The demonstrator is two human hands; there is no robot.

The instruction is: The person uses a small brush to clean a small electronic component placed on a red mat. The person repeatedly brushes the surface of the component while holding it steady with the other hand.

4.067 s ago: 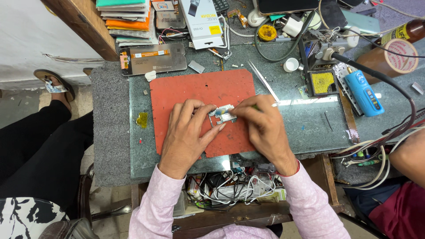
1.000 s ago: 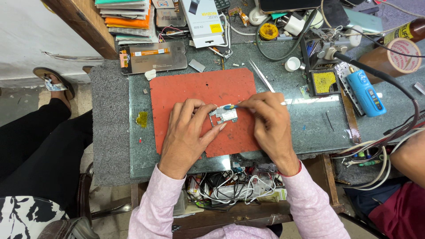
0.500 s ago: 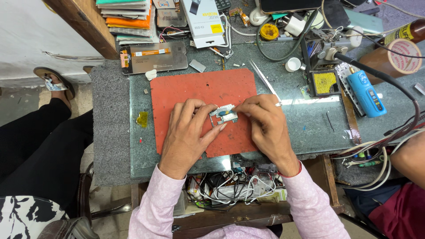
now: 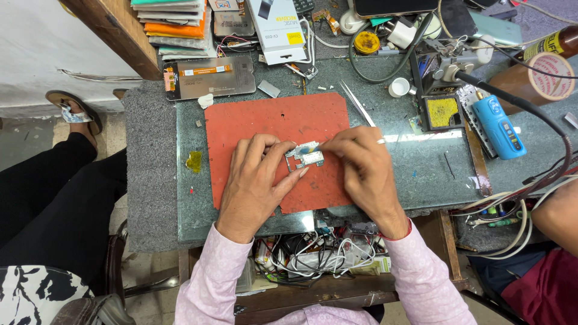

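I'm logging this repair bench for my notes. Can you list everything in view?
Small metal circuit part: one, silver, over the mat, pinched by both hands.
Mat: one, red, mid-bench.
Tweezers: one, silver, right of the mat.
Phone screen panel: one, grey, upper left.
Blue tool: one, right side.
Tape roll: one, brown, far right.
Stacked folders: several, orange and grey, top left.
Tangled wires: many, under the bench edge.
Another person's leg: black trousers, left.
Left hand: fingers on the part.
Right hand: fingers on the part.
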